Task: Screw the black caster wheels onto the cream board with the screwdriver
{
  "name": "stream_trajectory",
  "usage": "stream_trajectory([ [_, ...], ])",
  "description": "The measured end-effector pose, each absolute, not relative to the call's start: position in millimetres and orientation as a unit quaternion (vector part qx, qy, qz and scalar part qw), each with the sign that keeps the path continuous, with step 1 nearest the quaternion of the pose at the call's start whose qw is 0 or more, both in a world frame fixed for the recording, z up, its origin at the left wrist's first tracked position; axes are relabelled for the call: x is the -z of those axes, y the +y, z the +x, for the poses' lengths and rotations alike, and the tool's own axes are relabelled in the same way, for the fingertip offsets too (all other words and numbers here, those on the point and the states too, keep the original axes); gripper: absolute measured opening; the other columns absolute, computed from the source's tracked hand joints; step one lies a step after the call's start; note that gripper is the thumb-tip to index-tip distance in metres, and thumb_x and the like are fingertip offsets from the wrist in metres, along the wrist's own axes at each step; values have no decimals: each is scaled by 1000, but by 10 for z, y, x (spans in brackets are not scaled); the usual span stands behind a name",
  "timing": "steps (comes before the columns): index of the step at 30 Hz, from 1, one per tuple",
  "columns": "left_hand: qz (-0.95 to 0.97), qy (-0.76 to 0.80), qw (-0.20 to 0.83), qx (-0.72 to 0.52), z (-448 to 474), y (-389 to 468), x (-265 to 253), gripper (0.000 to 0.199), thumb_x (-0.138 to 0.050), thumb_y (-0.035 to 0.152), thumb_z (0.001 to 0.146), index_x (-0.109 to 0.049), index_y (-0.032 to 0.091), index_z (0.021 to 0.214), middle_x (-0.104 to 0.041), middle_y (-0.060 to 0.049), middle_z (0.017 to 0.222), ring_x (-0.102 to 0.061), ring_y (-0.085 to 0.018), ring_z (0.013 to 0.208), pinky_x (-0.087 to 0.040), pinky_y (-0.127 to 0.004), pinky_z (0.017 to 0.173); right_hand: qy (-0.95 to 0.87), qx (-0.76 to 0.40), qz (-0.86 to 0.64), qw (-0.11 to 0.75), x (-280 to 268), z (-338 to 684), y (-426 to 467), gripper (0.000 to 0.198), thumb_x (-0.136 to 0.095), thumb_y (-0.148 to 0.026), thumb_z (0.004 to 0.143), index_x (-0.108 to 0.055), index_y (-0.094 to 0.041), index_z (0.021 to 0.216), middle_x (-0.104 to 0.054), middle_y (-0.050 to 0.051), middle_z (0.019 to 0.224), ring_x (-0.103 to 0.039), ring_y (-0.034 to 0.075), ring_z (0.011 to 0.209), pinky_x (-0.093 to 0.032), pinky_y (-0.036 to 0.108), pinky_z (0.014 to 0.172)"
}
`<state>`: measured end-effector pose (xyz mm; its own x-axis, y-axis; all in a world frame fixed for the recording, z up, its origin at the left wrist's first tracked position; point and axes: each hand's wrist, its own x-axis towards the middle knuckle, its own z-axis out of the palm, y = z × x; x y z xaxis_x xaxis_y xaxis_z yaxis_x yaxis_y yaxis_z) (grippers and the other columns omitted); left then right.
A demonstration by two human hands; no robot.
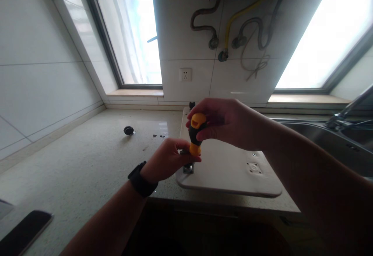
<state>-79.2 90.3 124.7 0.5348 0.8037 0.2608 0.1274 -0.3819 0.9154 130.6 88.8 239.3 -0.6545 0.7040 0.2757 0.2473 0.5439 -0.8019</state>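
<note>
White wall tiles and two bright windows stand behind a speckled stone countertop [87, 170], with a wall socket [185, 74] and looping hoses [233, 26] on the pillar between them. My right hand [230, 123] is clenched around the top of a stubby yellow-and-black screwdriver [196, 133], held upright over the near left corner of a white panel [233, 170] lying flat on the counter. My left hand [167, 158], a dark watch [142, 179] on its wrist, pinches at the screwdriver's lower end, just above a small metal fitting [188, 168]; what its fingertips grip I cannot tell. A steel sink [320, 139] sits to the right, a phone [25, 232] near left, a small black knob [128, 130] farther back.
</note>
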Motion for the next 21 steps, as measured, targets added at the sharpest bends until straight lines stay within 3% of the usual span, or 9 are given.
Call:
stream_trajectory([
  [4,753,316,453,-358,-807,907,-1256,22,-80,35,88,-79,16,99,-78,-7,96,-71,-19,88,-58,-34,81,-808,-281,-394,336,-2378,1216,742,41,-84,-44,76,-64,-21,103,-74,3,95,-72,20,85,-60,34,70],
  [8,756,340,425,-364,-810,905,-1260,27,-82,40,85,-78,15,95,-78,-7,93,-70,-19,83,-57,-33,76,-782,-161,-485,356,-2360,1108,624,44,-83,-55,73,-61,-21,91,-72,3,84,-65,18,68,-49,32,55],
  [13,762,352,386,-384,-812,905,-1264,32,-90,43,76,-78,15,87,-77,-5,89,-68,-18,79,-55,-31,74,-771,-78,-530,345,-2368,1062,582,53,-81,-66,69,-60,-21,86,-67,3,75,-56,16,59,-38,30,49],
  [16,765,342,392,-379,-808,898,-1269,26,-85,40,82,-79,16,90,-77,-4,86,-67,-16,75,-54,-30,72,-809,-111,-473,331,-2377,1147,662,48,-78,-59,78,-63,-20,100,-71,5,89,-62,17,71,-47,31,57],
  [19,764,337,396,-382,-801,889,-1280,20,-83,35,85,-80,16,91,-77,-5,89,-67,-16,78,-54,-30,74,-870,-229,-317,299,-2402,1280,784,46,-70,-41,91,-59,-24,132,-68,7,128,-67,19,109,-56,33,87],
  [21,764,329,401,-384,-798,886,-1290,18,-83,32,85,-80,16,91,-77,-5,90,-67,-16,80,-53,-29,75,-882,-291,-252,272,-2433,1347,844,45,-67,-32,94,-59,-26,137,-66,6,135,-64,18,119,-54,33,98],
])
